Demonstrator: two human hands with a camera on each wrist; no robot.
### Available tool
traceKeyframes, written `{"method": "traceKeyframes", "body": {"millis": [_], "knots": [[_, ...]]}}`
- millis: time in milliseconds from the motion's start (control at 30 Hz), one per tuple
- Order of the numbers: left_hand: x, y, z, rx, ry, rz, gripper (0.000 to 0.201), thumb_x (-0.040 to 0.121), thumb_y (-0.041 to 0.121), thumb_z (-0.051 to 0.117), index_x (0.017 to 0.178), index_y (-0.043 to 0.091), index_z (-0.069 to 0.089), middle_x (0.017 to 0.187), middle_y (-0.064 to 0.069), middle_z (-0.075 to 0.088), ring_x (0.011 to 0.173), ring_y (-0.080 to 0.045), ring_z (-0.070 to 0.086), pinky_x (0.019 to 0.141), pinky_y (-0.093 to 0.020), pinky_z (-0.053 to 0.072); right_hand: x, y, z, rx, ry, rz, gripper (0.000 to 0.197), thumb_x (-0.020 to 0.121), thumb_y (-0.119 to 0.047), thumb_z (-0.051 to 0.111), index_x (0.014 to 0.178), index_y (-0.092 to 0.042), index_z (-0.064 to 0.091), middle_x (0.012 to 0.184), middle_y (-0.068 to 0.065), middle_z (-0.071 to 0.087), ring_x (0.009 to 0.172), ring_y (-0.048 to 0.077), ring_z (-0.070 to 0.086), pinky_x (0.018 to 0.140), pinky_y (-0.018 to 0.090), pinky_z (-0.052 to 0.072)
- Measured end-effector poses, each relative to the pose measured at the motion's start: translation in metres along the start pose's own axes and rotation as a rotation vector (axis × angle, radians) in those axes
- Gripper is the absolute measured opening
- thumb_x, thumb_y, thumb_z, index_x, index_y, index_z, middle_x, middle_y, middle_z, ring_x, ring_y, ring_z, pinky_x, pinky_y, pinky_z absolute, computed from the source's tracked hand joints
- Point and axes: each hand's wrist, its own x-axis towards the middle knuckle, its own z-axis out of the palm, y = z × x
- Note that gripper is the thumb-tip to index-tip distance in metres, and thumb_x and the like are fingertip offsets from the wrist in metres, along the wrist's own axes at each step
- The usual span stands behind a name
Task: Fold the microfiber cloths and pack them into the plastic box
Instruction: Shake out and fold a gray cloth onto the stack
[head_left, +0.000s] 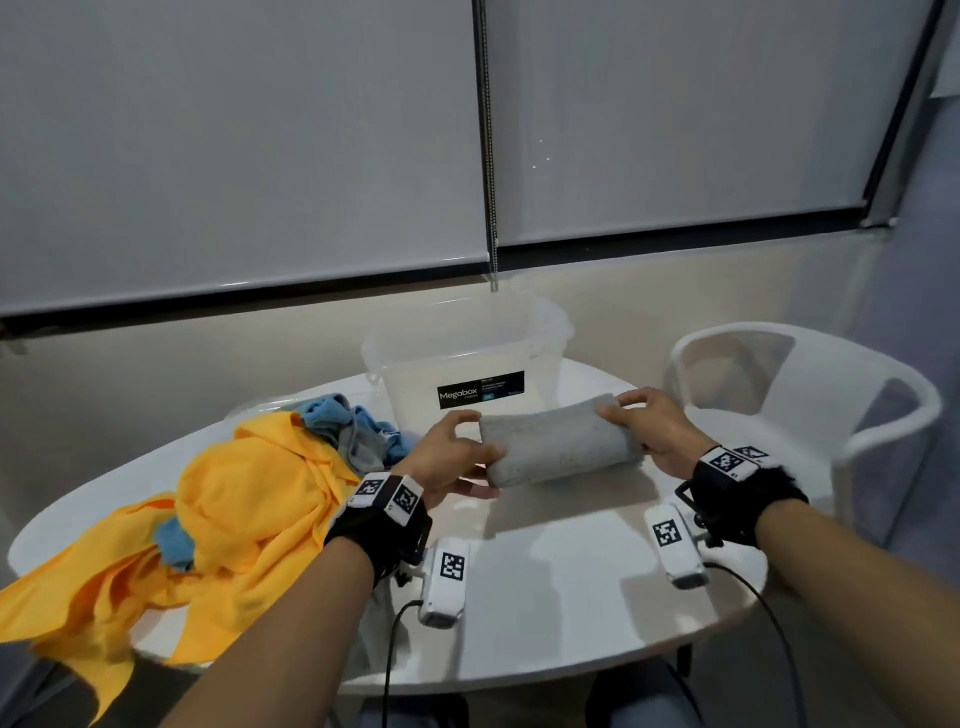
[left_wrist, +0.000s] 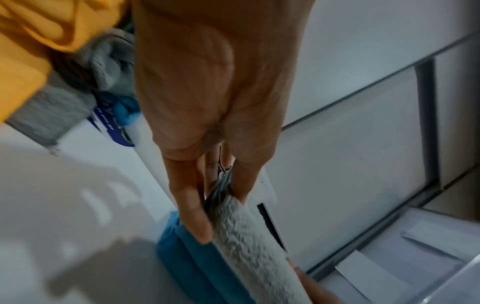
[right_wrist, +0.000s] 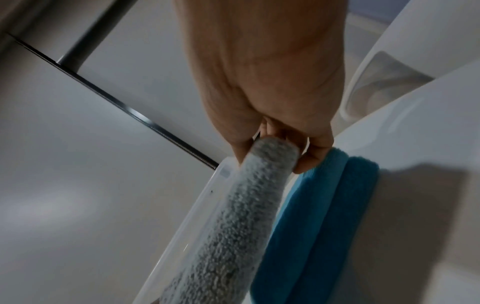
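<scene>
A folded grey microfiber cloth hangs a little above the white table, held at both ends. My left hand pinches its left end and my right hand pinches its right end. In the wrist views the grey cloth lies between thumb and fingers, and a folded blue cloth lies on the table right beneath it. The clear plastic box with a dark label stands just behind the cloth.
A heap of orange cloths with blue cloths and grey ones covers the table's left side and spills over its edge. A white chair stands at the right. Blinds and a wall close the back.
</scene>
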Motion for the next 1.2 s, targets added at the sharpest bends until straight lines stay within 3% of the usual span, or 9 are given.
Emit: {"method": "traceKeyframes", "body": {"millis": [133,367,500,633,800,900,967,1067,1200], "knots": [[0.026,0.003,0.025,-0.015,0.118,0.085,0.041,0.09,-0.002,0.067,0.118,0.012,0.041,0.111,-0.027,0.067,0.088,-0.04,0.072,0.071,-0.054,0.061,0.02,-0.002,-0.018,0.072,0.001,0.024,0.052,0.081,-0.037,0.081,0.12,-0.011,0.058,0.112,0.009,0.065,0.095,0.022,0.061,0.063,0.034,0.051],[0.071,-0.01,0.046,0.026,0.335,0.236,0.016,0.089,0.001,0.069,0.083,0.01,0.058,0.1,-0.024,0.068,0.092,-0.036,0.07,0.075,-0.053,0.062,0.042,-0.006,-0.024,-0.029,0.057,-0.048,0.035,0.086,-0.007,0.074,0.113,-0.009,0.052,0.102,0.011,0.059,0.083,0.021,0.061,0.053,0.03,0.052],[0.086,-0.018,0.05,0.085,0.334,0.233,0.014,0.09,0.001,0.064,0.087,0.013,0.071,0.099,-0.013,0.072,0.096,-0.031,0.07,0.083,-0.046,0.061,0.059,0.006,-0.022,-0.14,0.132,-0.106,0.024,0.079,-0.013,0.08,0.084,-0.014,0.056,0.097,0.014,0.065,0.093,0.032,0.066,0.062,0.039,0.058],[0.096,-0.035,0.046,0.276,0.34,0.203,0.015,0.087,0.012,0.067,0.1,0.011,0.075,0.097,-0.008,0.074,0.09,-0.028,0.072,0.084,-0.045,0.061,0.065,0.02,-0.021,-0.144,0.027,-0.063,0.024,0.073,-0.022,0.082,0.083,-0.013,0.062,0.086,0.014,0.07,0.084,0.029,0.069,0.083,0.051,0.059],[0.089,-0.037,0.049,0.493,0.346,0.221,0.024,0.089,0.014,0.067,0.111,0.007,0.073,0.104,-0.009,0.074,0.091,-0.024,0.07,0.088,-0.04,0.059,0.064,0.034,-0.023,-0.321,-0.06,-0.092,0.013,0.075,-0.015,0.081,0.08,-0.011,0.07,0.085,0.008,0.072,0.092,0.03,0.07,0.091,0.047,0.056],[0.084,-0.03,0.053,0.702,0.377,0.322,0.023,0.092,0.016,0.062,0.111,0.009,0.073,0.112,-0.011,0.069,0.099,-0.025,0.065,0.091,-0.034,0.053,0.06,0.024,-0.024,-0.442,-0.056,-0.164,0.01,0.079,-0.014,0.078,0.076,-0.01,0.07,0.083,0.005,0.069,0.094,0.029,0.068,0.083,0.038,0.054],[0.08,-0.024,0.058,0.839,0.378,0.461,0.025,0.093,0.017,0.058,0.115,0.01,0.07,0.121,-0.011,0.06,0.11,-0.026,0.056,0.095,-0.032,0.046,0.056,0.012,-0.025,-0.467,0.026,-0.251,0.008,0.083,-0.016,0.075,0.081,-0.013,0.068,0.091,0.004,0.068,0.096,0.024,0.064,0.08,0.031,0.048],[0.074,-0.016,0.068,1.005,0.301,0.646,0.035,0.098,0.022,0.053,0.13,0.011,0.06,0.14,-0.006,0.047,0.13,-0.024,0.04,0.108,-0.034,0.039,0.05,-0.004,-0.023,-0.531,0.125,-0.427,0.015,0.088,-0.023,0.071,0.1,-0.015,0.068,0.108,0.003,0.064,0.104,0.02,0.056,0.091,0.036,0.047],[0.073,-0.015,0.083,1.148,0.189,0.743,0.029,0.102,0.027,0.047,0.121,0.01,0.061,0.13,-0.008,0.053,0.122,-0.026,0.046,0.101,-0.04,0.046,0.036,-0.005,-0.011,-0.655,-0.02,-0.491,0.024,0.089,-0.022,0.066,0.112,-0.013,0.07,0.118,0.003,0.066,0.107,0.018,0.059,0.096,0.034,0.047]]}}
